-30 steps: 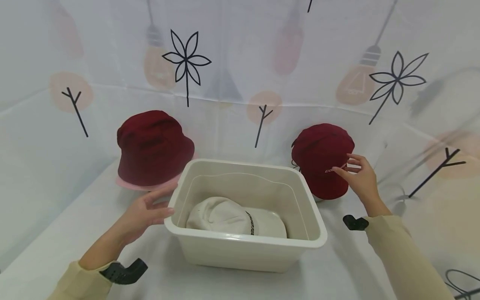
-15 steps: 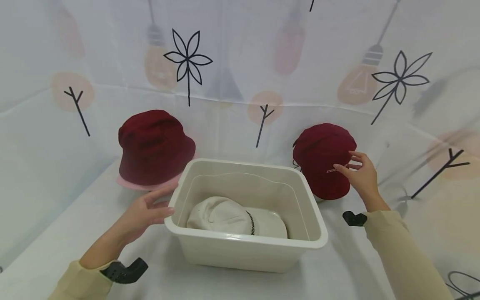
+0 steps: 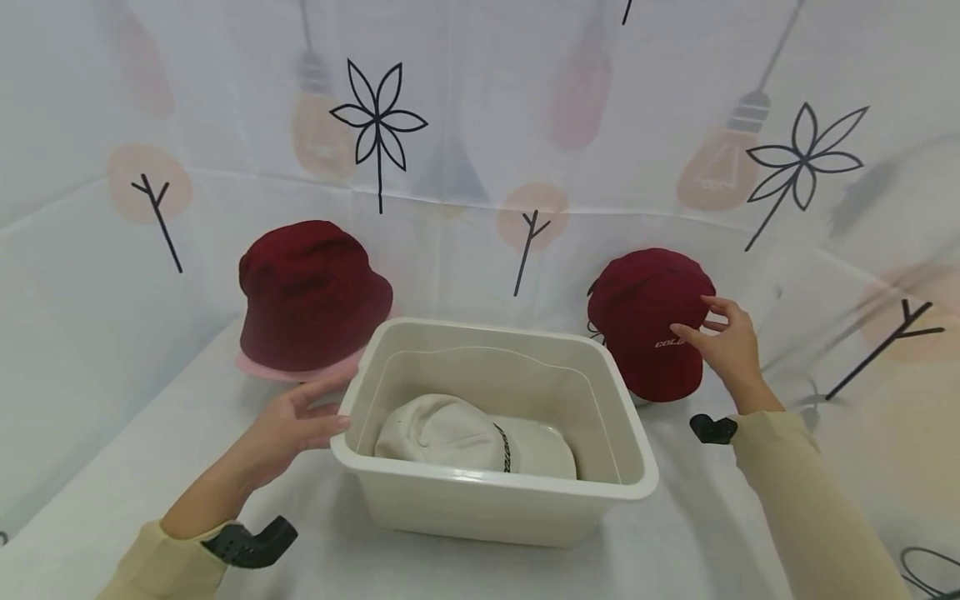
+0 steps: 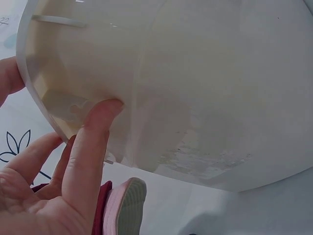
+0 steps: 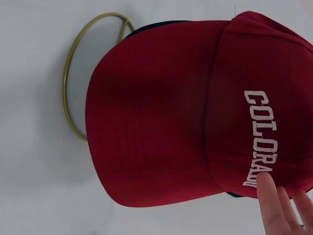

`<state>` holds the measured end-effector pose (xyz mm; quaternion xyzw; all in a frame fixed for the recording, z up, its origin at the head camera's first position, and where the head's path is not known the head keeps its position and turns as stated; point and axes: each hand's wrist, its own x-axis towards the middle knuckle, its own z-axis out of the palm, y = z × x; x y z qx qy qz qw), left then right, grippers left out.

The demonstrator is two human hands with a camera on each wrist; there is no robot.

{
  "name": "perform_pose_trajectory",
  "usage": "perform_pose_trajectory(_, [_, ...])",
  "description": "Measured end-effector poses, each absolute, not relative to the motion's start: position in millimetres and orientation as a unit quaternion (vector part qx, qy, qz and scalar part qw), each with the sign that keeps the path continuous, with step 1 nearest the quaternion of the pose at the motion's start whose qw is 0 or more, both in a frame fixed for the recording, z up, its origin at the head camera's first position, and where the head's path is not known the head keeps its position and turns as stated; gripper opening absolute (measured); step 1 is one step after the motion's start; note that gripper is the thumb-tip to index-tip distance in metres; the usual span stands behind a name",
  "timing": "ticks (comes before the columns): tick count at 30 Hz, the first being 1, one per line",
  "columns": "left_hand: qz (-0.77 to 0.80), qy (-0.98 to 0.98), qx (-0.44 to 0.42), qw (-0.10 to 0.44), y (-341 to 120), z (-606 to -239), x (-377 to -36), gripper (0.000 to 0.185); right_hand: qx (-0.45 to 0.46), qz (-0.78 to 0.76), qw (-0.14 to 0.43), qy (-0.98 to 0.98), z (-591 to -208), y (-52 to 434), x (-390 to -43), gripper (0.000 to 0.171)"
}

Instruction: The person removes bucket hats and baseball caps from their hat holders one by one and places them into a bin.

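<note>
Since a second ago, the right hand (image 3: 726, 344) has closed the last gap to the red Colorado cap (image 3: 647, 321), its relaxed fingertips (image 5: 274, 208) now touching the front beside the lettering. Left hand (image 3: 288, 427) stays open against the beige bin (image 3: 495, 492), which holds a beige cap (image 3: 472, 437).

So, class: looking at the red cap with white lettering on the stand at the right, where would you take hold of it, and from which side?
Probably by the crown of the red cap, from its front right, where the right hand already touches the lettering. The cap sits upright on a wire stand, brim pointing down, so fingers spread over the rounded crown could lift it straight up. The bin blocks its left side.
</note>
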<state>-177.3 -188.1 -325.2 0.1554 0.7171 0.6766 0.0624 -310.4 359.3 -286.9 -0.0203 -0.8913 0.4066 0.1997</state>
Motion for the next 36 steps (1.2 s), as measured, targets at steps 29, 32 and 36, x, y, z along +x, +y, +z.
perform_pose_trajectory(29, [0.665,0.734,0.129,0.053,-188,-327,-177,0.067,0.044,0.459,0.093,-0.883,-266,374,-331,0.097])
perform_pose_trajectory(32, [0.666,0.733,0.127,0.055,-188,-327,-177,0.068,0.042,0.449,0.081,-0.889,-265,373,-332,0.098])
perform_pose_trajectory(36, [0.665,0.733,0.13,0.057,-189,-327,-177,0.069,0.04,0.425,0.077,-0.901,-262,370,-336,0.101])
